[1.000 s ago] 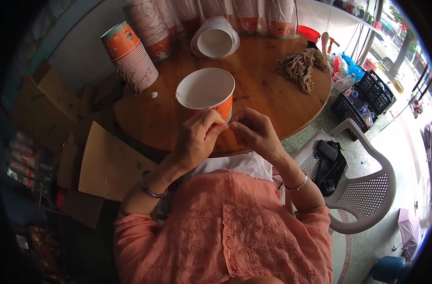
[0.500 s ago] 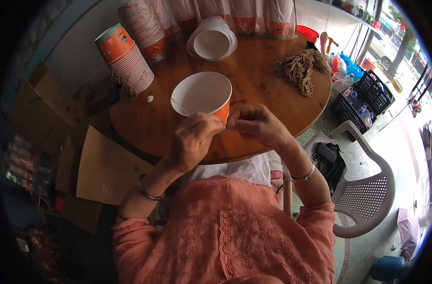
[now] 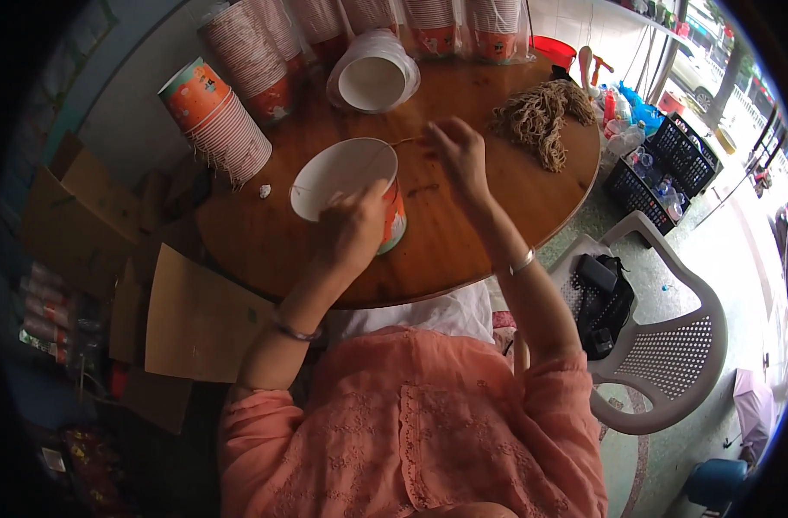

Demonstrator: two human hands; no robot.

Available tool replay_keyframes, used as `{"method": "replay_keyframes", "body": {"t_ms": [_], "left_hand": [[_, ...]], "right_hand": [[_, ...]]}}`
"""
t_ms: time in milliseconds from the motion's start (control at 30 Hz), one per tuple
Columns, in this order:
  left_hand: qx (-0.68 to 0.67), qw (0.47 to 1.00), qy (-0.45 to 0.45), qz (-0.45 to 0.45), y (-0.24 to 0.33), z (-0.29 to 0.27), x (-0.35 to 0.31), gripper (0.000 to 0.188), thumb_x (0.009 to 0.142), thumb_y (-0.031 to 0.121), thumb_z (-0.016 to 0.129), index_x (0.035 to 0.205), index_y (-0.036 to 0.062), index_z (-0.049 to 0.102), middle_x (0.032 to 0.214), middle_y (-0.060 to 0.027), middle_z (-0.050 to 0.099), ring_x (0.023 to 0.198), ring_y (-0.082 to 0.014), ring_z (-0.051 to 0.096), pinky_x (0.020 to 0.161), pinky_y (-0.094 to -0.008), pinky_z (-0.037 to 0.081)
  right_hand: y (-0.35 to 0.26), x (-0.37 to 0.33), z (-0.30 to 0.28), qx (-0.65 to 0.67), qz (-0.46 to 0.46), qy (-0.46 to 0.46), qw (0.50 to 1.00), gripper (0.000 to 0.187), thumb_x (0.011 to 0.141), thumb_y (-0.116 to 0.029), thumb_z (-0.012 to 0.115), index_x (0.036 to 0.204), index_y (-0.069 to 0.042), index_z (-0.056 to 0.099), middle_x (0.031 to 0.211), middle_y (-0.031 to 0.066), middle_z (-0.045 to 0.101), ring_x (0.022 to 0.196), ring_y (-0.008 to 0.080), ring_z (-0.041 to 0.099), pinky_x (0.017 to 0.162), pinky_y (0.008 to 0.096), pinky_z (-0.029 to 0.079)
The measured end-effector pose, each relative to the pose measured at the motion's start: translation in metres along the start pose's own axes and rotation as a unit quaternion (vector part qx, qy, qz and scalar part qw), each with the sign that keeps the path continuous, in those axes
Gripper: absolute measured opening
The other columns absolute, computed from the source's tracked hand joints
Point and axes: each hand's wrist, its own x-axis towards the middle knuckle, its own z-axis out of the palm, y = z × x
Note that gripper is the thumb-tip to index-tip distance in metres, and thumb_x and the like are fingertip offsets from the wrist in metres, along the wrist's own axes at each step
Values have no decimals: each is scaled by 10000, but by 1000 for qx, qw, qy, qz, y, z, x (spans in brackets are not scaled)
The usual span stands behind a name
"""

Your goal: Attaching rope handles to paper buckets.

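Observation:
A paper tub (image 3: 338,168), white inside and orange and green outside, stands tilted near the front of the round wooden table. My left hand (image 3: 357,226) is closed over its near rim. Past the tub's right side, my right hand (image 3: 460,155) is raised with the fingers pinched. From those fingertips a thin tan string (image 3: 403,141) runs to the far right of the rim. Another bit of string shows at the rim's left. What lies under my left fingers is hidden.
Stacked tubs (image 3: 232,129) lean at the left, and wrapped stacks (image 3: 431,30) line the back. A bundle of tan strings (image 3: 542,121) lies at the right. Beside the table are a plastic chair (image 3: 670,354), a black crate (image 3: 661,177) and cardboard (image 3: 195,319).
My right hand has moved up and away from the tub's near side, drawing the string past the far rim. The tub has shifted slightly left in view, my left hand still on it.

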Motion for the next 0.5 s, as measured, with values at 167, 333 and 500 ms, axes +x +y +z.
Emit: {"method": "replay_keyframes", "body": {"t_ms": [167, 333, 500], "left_hand": [[-334, 931, 42, -142, -28, -45, -32, 129, 896, 52, 601, 1002, -21, 589, 820, -100, 640, 754, -126, 598, 692, -260, 474], [-378, 903, 60, -195, -27, -59, -61, 156, 912, 62, 600, 1029, -39, 576, 852, -67, 630, 772, -81, 554, 698, -244, 469], [-337, 917, 80, -198, -28, -71, -74, 168, 907, 62, 610, 1040, -37, 585, 864, -78, 639, 784, -108, 578, 730, -252, 479]], "right_hand": [[-17, -87, 40, 102, -65, -4, 993, 130, 909, -93, 616, 928, 35, 632, 1005, 91, 669, 865, 110, 611, 781, 255, 498], [-28, -121, 71, 71, -146, 4, 987, 68, 871, -60, 642, 907, -4, 627, 1168, 130, 607, 1023, 212, 604, 866, 308, 472], [-32, -127, 79, 63, -132, -13, 989, 68, 868, -57, 647, 902, -4, 622, 1117, 120, 621, 1001, 205, 608, 860, 309, 473]]}}
